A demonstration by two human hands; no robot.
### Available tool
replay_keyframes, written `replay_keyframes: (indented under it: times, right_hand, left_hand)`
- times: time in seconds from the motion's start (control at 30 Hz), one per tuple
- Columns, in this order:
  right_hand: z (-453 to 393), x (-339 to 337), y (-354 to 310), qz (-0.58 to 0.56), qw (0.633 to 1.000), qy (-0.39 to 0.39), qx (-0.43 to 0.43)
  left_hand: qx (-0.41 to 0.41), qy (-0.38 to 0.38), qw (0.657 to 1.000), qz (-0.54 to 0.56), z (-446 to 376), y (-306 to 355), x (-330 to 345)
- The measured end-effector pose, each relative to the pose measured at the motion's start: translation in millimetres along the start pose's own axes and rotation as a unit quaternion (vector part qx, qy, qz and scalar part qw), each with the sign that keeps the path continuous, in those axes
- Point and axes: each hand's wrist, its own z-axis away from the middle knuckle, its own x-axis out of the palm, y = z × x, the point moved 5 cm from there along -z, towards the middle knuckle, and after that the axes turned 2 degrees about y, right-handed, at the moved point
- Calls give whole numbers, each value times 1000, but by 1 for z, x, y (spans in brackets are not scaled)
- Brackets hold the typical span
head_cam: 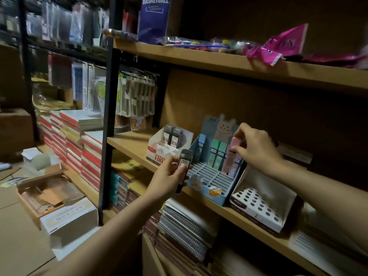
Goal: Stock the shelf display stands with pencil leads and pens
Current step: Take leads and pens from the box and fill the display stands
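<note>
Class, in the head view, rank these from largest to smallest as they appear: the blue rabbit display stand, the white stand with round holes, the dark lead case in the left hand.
1-2. Blue rabbit display stand and white stand with round holes: similar, so unranked.
3. Dark lead case, though nearest the camera.

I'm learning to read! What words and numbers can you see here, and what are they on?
"BASKETBALL": tall blue box on the top shelf.
"100": red label of the white cardboard display stand.
Too blurred to read: the pink foil bag, the grey lead case held in the left hand, and the pastel cases.
</note>
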Motion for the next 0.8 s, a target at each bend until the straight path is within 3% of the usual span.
replay_keyframes:
  times: [0.2,0.5,0.8]
  right_hand:
    - [-5,23,17,33,999,-22,26]
    - [-9,39,21,18,999,-24,40]
    - [-2,49,15,84,996,1,38]
  left_hand:
    - [-41,-4,999,-12,-4,-18,1]
    - [-44,19,999,-6,-8,-23,-2]
    - [-54,21,998,5,-6,-25,1]
